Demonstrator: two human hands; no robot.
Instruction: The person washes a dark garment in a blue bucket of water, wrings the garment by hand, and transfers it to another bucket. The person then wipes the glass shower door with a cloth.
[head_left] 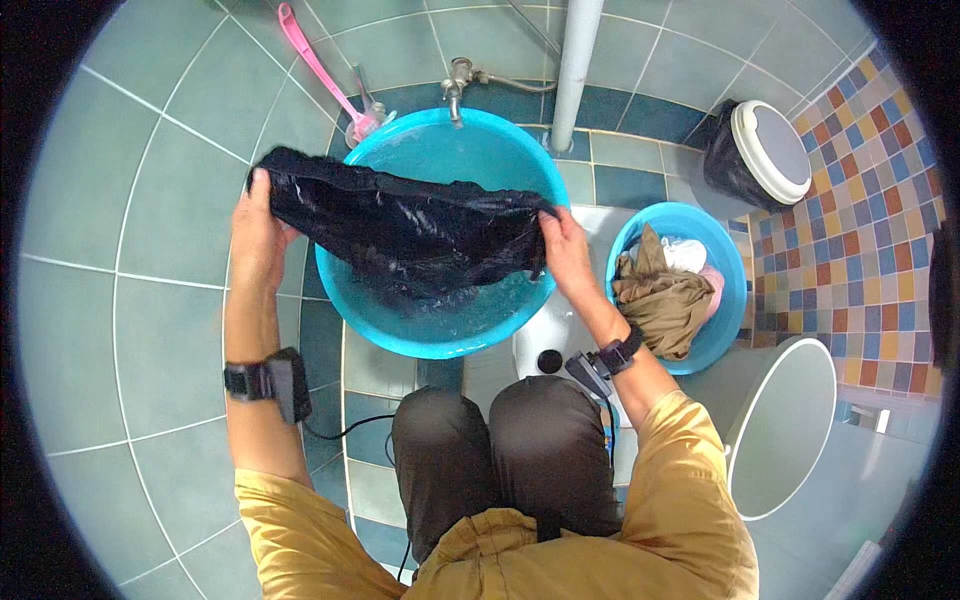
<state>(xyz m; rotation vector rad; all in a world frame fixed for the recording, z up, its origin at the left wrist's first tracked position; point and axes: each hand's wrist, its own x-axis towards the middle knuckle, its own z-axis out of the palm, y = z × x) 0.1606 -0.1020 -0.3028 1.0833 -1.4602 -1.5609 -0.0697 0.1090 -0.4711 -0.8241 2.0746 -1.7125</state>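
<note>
Hand to hand, a dark, wet-looking cloth [400, 225] spans a blue basin [440, 348] of water.
The left hand [262, 225] clasps one end; the long axis runs crosswise, slanting slightly nearer the body toward the right hand [570, 250], which pinches the opposite end. No brand, label or writing is readable on the cloth.

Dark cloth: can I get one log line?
left hand: holds dark cloth | right hand: holds opposite end | cloth: spread over large blue basin

Light is bright and soft; white glints streak the dark cloth [400, 235]; wall tiles [175, 355] at nine o'clock bend noticeably.
</note>
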